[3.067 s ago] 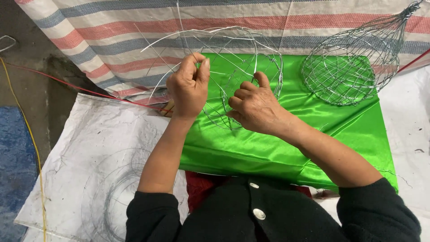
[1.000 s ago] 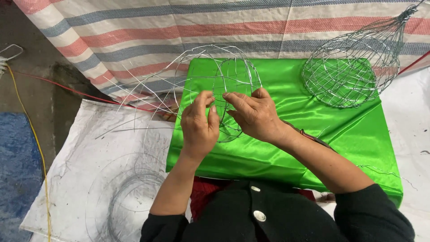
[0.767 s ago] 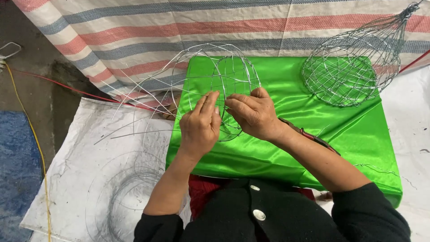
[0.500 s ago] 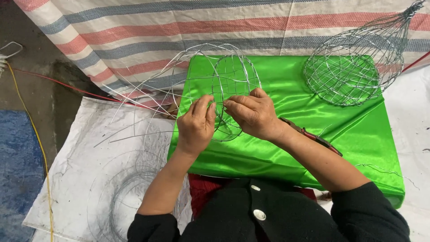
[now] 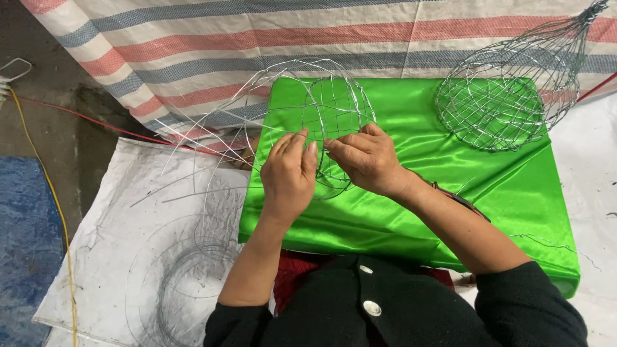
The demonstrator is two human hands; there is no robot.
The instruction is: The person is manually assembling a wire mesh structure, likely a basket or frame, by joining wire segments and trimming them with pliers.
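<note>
- Left hand (image 5: 287, 175): fingers together and pointing up, fingertips pinching a thin strand of the unfinished wire frame (image 5: 321, 122).
- Right hand (image 5: 365, 159): curled, thumb and forefinger pinched on the same frame just beside the left fingertips; the two hands nearly touching.
- Unfinished wire frame: a rounded, open lattice of silvery wire, resting on the near-left part of the green satin cloth (image 5: 411, 199), its loose wire ends fanning out to the left past the cloth's edge.
- Green satin cloth: draped over a raised block in front of the person, shiny and lightly creased.
- Finished wire basket (image 5: 498, 103): on the cloth's far-right corner, well apart from both hands, mesh gathered to a twisted point at upper right.
- Coil of wire (image 5: 193, 283): lying on the white sheet (image 5: 116, 238) to the left, below the loose ends.
- Striped tarpaulin (image 5: 257, 32): behind the cloth, in red, blue and white bands.
- Yellow cord (image 5: 54, 212): running along the floor at far left.
</note>
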